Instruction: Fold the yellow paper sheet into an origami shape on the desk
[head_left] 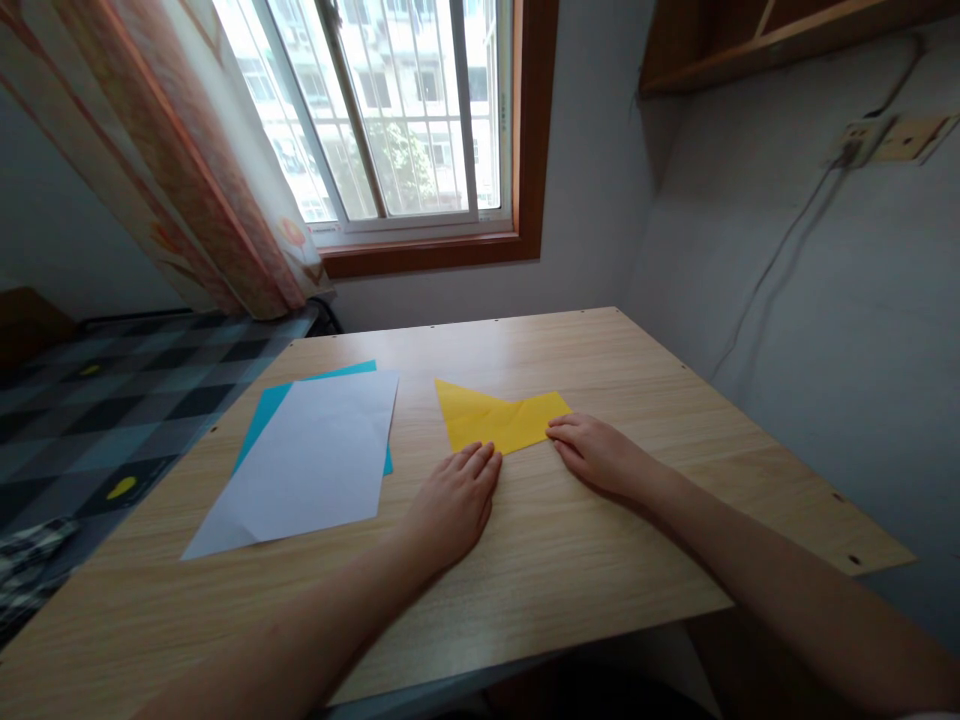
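A folded yellow paper [495, 418] lies flat near the middle of the wooden table [570, 560], its top edge notched into two points. My left hand [452, 505] rests palm down on the table, fingers stretched out, fingertips touching the paper's near edge. My right hand [598, 453] lies flat too, its fingertips pressing the paper's right corner. Neither hand holds anything.
A white sheet [307, 460] lies left of the yellow paper, overlapping a blue sheet [264, 412] beneath it. A window [390, 110] and curtain [187, 160] stand behind the table. A wall [810, 300] runs along the right edge. A checkered bed cover [105, 400] lies at left.
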